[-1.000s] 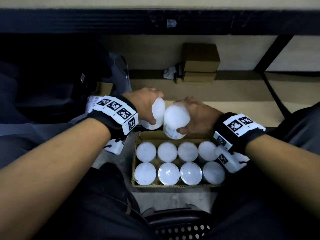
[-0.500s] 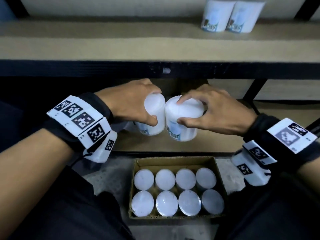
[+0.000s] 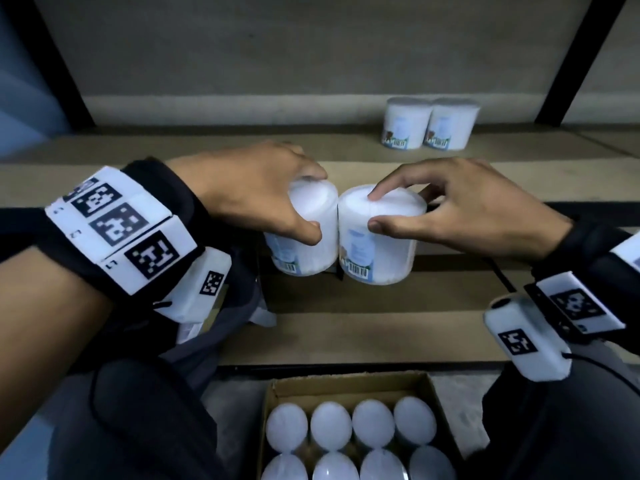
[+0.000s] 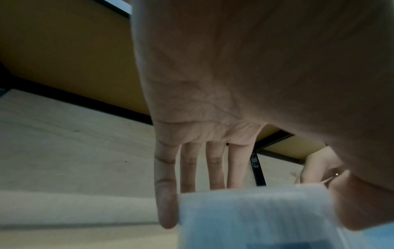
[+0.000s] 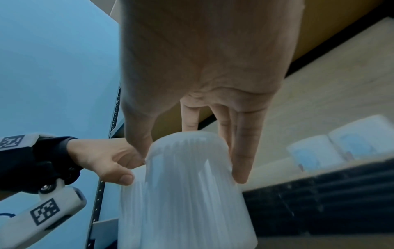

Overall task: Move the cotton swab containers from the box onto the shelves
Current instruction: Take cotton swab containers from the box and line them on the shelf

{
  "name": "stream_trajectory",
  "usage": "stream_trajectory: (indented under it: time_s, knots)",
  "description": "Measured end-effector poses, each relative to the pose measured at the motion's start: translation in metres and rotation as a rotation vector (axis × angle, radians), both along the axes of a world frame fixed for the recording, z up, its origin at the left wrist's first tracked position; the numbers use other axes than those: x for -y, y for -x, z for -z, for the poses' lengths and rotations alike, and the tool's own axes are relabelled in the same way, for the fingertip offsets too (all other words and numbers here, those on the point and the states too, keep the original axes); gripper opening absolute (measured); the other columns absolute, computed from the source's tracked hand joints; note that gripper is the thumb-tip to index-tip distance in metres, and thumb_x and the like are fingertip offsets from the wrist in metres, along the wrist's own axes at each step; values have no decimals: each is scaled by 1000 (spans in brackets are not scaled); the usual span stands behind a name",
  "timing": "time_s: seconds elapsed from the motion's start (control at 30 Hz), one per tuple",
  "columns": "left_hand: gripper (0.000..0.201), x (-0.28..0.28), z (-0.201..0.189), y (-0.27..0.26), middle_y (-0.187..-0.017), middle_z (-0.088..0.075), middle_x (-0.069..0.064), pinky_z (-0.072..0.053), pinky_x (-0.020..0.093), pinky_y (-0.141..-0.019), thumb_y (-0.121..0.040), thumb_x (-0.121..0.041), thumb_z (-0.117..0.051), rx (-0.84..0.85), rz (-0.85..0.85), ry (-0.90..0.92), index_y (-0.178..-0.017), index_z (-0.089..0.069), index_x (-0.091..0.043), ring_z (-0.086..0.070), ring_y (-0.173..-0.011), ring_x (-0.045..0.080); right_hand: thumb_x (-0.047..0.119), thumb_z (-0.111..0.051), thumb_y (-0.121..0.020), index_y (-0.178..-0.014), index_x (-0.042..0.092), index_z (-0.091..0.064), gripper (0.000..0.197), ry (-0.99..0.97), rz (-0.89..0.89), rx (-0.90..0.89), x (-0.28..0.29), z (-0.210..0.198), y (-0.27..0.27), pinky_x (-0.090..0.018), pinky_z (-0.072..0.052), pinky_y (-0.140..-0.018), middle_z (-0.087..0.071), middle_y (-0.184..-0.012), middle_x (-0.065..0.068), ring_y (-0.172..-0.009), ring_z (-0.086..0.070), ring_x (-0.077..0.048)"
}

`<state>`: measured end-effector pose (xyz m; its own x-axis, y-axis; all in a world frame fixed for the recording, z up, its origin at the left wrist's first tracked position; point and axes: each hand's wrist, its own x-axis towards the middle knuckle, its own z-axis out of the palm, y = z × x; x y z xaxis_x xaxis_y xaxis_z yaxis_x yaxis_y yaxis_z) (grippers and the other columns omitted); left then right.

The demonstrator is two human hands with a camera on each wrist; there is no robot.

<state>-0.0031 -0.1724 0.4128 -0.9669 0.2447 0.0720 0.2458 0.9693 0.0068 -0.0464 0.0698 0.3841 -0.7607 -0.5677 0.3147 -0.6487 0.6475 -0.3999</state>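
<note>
My left hand (image 3: pixel 263 199) grips a white cotton swab container (image 3: pixel 304 233) from above by its lid. My right hand (image 3: pixel 446 209) grips a second container (image 3: pixel 377 244) the same way, thumb on the near side and fingers on the top. The two containers touch side by side in the air, in front of the wooden shelf (image 3: pixel 173 161). In the right wrist view the right container (image 5: pixel 187 185) fills the centre under my fingers (image 5: pixel 243 151). The cardboard box (image 3: pixel 273 386) lies below, holding several more white-lidded containers (image 3: pixel 374 424).
Two swab containers (image 3: pixel 429 124) stand together on the shelf at the back right. Black shelf uprights (image 3: pixel 568 64) rise at both sides. A lower shelf board (image 3: pixel 363 330) lies just beyond the box. My dark-trousered legs flank the box.
Both hands have lifted their containers from just above the box up to the level of the shelf. The view has tilted upward, so the shelf top and its two containers show.
</note>
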Motion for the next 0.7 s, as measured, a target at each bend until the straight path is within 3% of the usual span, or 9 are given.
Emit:
stream_trajectory:
  time_s: [0.13,0.3,0.43,0.57,0.7]
  knots:
    - [57,-5,-30,9,-118,-57,-13,-49,36,-93,-71,-56,-69,-36,13,-3,-124,-59,-38,-55,-104,13,74,-67,-66,-99,50,-68,41,27,48,-51,-2,-25,13,-25,-51,-83,-68,-105,20,-87,-63,1]
    - [60,-9,-53,28,-107,-64,-16,-53,35,-87,-60,-63,-59,-36,-4,-8,-116,-62,-39,-60,-96,12,76,-65,-64,-97,49,-68,43,42,88,-109,1,-47,32,-25,-45,-79,-67,-107,18,-86,-55,1]
    - [61,-11,-60,42,-113,-66,-6,-54,41,-88,-63,-58,-62,-45,-28,4,-116,-64,-28,-63,-97,18,73,-66,-67,-97,43,-70,42,44,117,-135,5,-50,46,-16,-37,-72,-66,-107,18,-82,-51,5]
    - [66,-11,-62,52,-118,-66,-5,-52,43,-93,-60,-60,-62,-13,-49,10,-117,-63,-27,-61,-106,21,70,-65,-71,-100,39,-70,43,42,142,-152,10,-46,53,-25,-42,-88,-62,-108,20,-100,-53,-5]
    - [72,-10,-60,63,-122,-64,-9,-50,39,-97,-57,-58,-63,14,-75,-8,-123,-62,-30,-60,-111,18,66,-65,-77,-102,37,-70,39,30,163,-176,14,-43,59,-21,-33,-84,-56,-102,22,-97,-45,-1]
